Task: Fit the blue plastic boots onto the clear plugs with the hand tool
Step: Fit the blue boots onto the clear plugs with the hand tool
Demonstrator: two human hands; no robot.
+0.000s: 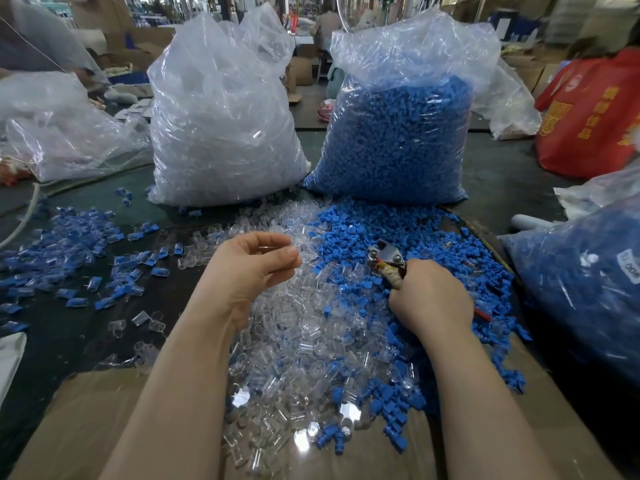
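A loose heap of clear plugs point(298, 327) covers the table in front of me. A heap of blue boots point(374, 230) lies just right of it. My left hand point(249, 268) hovers above the clear heap, thumb and fingers pinched on one clear plug point(273, 245). My right hand point(429, 299) rests on the blue heap, wrapped around the taped handles of the hand tool point(386, 259). The tool's metal jaws point up and left, with nothing visible between them. Fitted plugs with blue boots point(69, 251) lie scattered on the left.
Two tall plastic bags stand behind the heaps: one of clear plugs point(221, 133), one of blue boots point(398, 140). Another bag of blue parts point(581, 282) sits at the right. A red bag point(595, 112) is at far right. Cardboard point(90, 427) covers the near table edge.
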